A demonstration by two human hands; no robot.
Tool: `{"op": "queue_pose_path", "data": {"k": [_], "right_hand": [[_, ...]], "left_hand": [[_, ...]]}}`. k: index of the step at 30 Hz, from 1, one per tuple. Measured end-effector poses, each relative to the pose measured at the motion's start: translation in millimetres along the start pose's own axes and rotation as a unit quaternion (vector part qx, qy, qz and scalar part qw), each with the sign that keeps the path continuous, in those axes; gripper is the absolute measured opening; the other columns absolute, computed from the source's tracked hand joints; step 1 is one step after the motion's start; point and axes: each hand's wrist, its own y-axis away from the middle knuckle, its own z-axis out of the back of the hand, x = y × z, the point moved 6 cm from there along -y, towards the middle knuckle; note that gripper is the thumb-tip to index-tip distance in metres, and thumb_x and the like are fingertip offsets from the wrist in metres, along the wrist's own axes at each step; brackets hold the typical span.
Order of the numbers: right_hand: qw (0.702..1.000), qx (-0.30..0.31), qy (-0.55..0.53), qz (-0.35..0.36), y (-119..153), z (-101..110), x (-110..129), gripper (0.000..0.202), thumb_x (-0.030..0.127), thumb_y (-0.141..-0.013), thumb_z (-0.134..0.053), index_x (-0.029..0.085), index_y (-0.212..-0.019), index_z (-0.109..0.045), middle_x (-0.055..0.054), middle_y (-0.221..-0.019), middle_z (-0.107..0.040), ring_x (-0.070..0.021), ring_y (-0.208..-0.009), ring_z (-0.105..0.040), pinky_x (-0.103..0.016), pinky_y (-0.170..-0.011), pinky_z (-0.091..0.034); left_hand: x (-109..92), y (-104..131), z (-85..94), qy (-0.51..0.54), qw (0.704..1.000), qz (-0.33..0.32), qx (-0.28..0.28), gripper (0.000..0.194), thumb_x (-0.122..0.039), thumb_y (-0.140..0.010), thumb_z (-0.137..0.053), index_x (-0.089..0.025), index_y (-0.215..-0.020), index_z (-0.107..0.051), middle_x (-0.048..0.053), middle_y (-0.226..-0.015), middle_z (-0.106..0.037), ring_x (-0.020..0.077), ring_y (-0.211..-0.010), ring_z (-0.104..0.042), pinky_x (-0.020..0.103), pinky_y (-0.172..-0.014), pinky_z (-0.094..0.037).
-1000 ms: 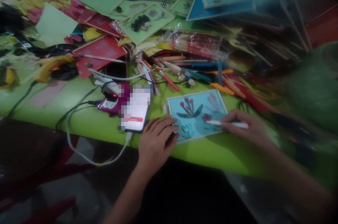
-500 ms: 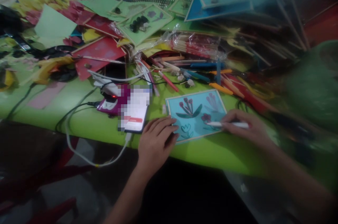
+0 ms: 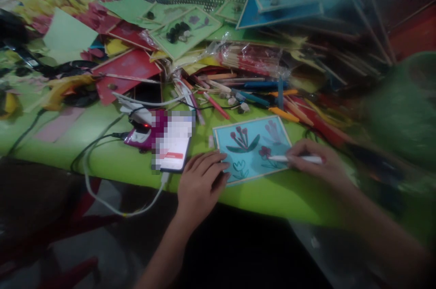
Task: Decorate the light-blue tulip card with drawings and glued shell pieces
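Observation:
A blue card (image 3: 250,159) with a thin pale border lies on the green table (image 3: 272,202), with several flowers drawn on it in dark red and green. My left hand (image 3: 202,180) rests open over the card's left edge, fingers stretched out onto it and the table beside it. In my right hand (image 3: 313,161) a white marker (image 3: 281,158) is pinched, held nearly level. Its tip is at the dark red flower in the lower right part of the card. My right fingers lie by the card's right edge.
Left of the card lies a phone (image 3: 175,143) with a white cable, beside a purple power socket (image 3: 145,137). Behind are loose markers (image 3: 218,105), a green framed card (image 3: 185,30) with dark stones, and red cards (image 3: 127,73). A green rounded object (image 3: 405,93) stands at right.
The marker tip has shifted very slightly at the dark red flower, whose green stem and leaf lines show more clearly now. My left hand stays in place.

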Motion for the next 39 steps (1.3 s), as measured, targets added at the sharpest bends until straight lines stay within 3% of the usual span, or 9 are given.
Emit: {"op": "queue_pose_path", "data": {"k": [9, 29, 39], "right_hand": [[1.0, -0.025, 0.004, -0.004, 0.9, 0.4, 6.0, 0.033, 0.056, -0.077, -0.078, 0.024, -0.071, -0.071, -0.001, -0.065, -0.063, -0.0154, -0.058, -0.051, -0.029, -0.053, -0.036], [1.0, 0.01, 0.013, -0.011, 1.1, -3.0, 1.6, 0.035, 0.057, -0.079, -0.078, 0.023, -0.073, -0.072, -0.002, -0.068, -0.066, -0.0157, -0.059, -0.053, -0.028, -0.053, -0.038], [1.0, -0.005, 0.006, 0.002, 0.0, -1.0, 2.4, 0.029, 0.051, -0.08, -0.078, 0.024, -0.074, -0.072, 0.0, -0.067, -0.065, -0.0148, -0.057, -0.052, -0.028, -0.052, -0.035]], "left_hand": [[-0.5, -0.2, 0.4, 0.002, 1.0, 0.002, 0.0, 0.013, -0.019, -0.095, -0.068, -0.025, -0.107, -0.068, 0.002, -0.121, -0.078, 0.024, -0.118, -0.071, 0.046, -0.101, -0.053], [-1.1, -1.4, 1.0, 0.0, 1.0, 0.003, -0.003, 0.012, -0.019, -0.095, -0.068, -0.024, -0.106, -0.07, 0.003, -0.119, -0.079, 0.0247, -0.116, -0.073, 0.046, -0.1, -0.053], [-0.4, -0.2, -0.2, -0.002, 1.0, 0.005, 0.0, 0.012, -0.02, -0.096, -0.068, -0.025, -0.107, -0.069, 0.002, -0.12, -0.078, 0.0239, -0.118, -0.072, 0.046, -0.102, -0.053]]}}
